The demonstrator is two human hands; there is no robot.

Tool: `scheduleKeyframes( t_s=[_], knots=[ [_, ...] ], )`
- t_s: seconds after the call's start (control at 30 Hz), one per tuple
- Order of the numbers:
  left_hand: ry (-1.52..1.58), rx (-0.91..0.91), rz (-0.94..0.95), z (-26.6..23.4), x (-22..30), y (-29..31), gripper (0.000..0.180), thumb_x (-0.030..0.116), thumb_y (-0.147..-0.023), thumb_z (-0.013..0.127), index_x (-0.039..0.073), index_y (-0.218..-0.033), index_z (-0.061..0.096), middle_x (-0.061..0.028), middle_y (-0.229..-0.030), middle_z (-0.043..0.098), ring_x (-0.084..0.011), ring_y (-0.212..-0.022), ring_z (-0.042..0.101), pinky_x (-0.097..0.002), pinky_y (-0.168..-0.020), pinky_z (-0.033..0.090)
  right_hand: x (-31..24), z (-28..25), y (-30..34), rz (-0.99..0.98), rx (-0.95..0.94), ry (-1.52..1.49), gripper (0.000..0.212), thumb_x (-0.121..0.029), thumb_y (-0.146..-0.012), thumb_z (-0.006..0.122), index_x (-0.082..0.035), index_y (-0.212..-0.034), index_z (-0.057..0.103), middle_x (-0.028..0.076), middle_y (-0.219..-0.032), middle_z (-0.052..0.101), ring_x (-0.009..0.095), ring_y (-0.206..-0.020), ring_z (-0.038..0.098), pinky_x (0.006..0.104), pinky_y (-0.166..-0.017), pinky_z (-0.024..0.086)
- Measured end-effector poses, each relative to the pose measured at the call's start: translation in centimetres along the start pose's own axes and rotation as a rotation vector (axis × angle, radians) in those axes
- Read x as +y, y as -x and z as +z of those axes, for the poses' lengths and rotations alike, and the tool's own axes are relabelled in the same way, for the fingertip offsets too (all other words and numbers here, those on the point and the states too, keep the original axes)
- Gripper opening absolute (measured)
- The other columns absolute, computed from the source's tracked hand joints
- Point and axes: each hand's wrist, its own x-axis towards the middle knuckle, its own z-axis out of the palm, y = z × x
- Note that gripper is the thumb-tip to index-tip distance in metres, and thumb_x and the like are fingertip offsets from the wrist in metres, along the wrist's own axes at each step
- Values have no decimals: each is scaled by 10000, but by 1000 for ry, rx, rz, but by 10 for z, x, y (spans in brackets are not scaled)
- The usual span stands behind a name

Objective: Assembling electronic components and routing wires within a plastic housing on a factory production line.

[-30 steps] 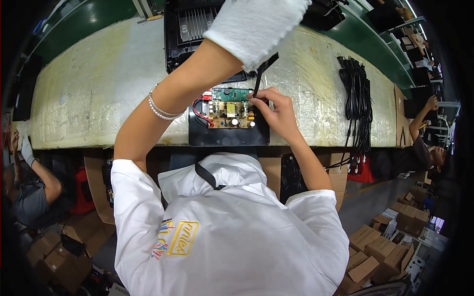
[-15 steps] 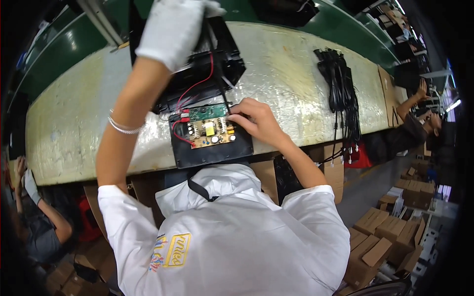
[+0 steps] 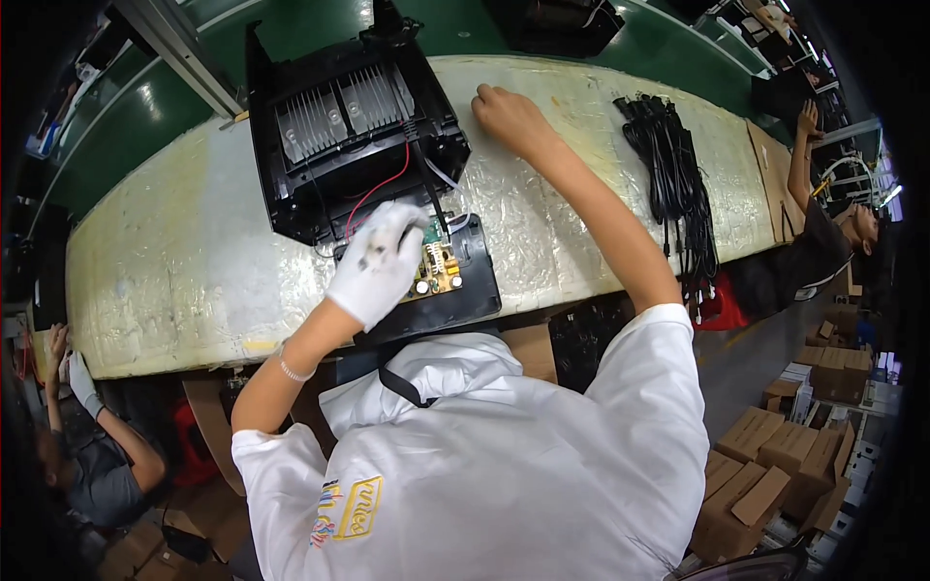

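My left hand [image 3: 376, 263], in a soiled white glove, is over the left part of a circuit board [image 3: 446, 263]. Its fingers curl in near the board's upper edge and hide what may be between them. Under the board lies a black plate [image 3: 480, 266]. A red wire [image 3: 383, 186] and a black cable [image 3: 432, 189] run down to it from a black housing [image 3: 291, 198] with finned metal heat sinks [image 3: 373, 105] inside. My bare right hand [image 3: 511, 118] rests to the right of the housing, fingers curled closed; what they hold, if anything, is hidden.
A bundle of black cables [image 3: 664, 165] lies on the film-covered table [image 3: 572, 223] to the right. Another black housing [image 3: 557, 24] stands beyond the far edge. Co-workers are at far left and far right. Cardboard boxes [image 3: 760, 474] stack up at lower right.
My left hand has come down from above the housing to the circuit board. My right hand has left the board's right edge and moved up and away, beside the housing.
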Motion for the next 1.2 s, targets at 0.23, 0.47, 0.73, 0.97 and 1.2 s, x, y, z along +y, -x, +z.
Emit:
scheduleKeyframes(
  t_s=[0.23, 0.47, 0.73, 0.97, 1.2],
  knots=[
    [-383, -518, 53, 37, -50, -36, 224, 42, -884, 478, -15, -1028, 640, -153, -978, 611, -329, -929, 598, -381, -867, 496, -22, -63, -1, 276, 110, -627, 57, -12, -842, 564, 31, -852, 528, 128, -943, 623, 234, -771, 671, 311, -727, 561],
    [661, -352, -386, 29, -40, -44, 343, 178, -894, 581, 117, -1223, 659, -187, -1085, 668, -291, -993, 651, -341, -918, 492, -64, -53, 88, 575, 178, -1563, 79, -24, -930, 562, 21, -972, 513, 139, -967, 639, 207, -918, 681, 323, -821, 567],
    [226, -319, -458, 30, -28, -52, 273, 244, -839, 683, 13, -983, 706, -154, -1044, 671, -248, -960, 660, -331, -857, 504, -107, -43, 92, 729, 97, -1988, 95, -31, -955, 563, 16, -1036, 545, 133, -1022, 655, 172, -923, 660, 289, -859, 551],
    [217, -152, -456, 18, -21, -45, 234, 233, -853, 657, 35, -971, 694, -142, -973, 655, -289, -931, 639, -350, -865, 490, -104, -59, 94, 635, 108, -1800, 88, -31, -939, 588, 18, -1012, 586, 131, -1023, 665, 178, -917, 663, 288, -826, 552],
    [30, 14, -353, 16, -22, -33, 172, 184, -872, 622, 13, -893, 628, -146, -897, 621, -325, -892, 624, -374, -808, 498, -118, -86, 70, -237, 536, -398, 220, -10, -700, 692, -22, -914, 637, 77, -1205, 654, 243, -882, 622, 335, -738, 533]
  ],
)
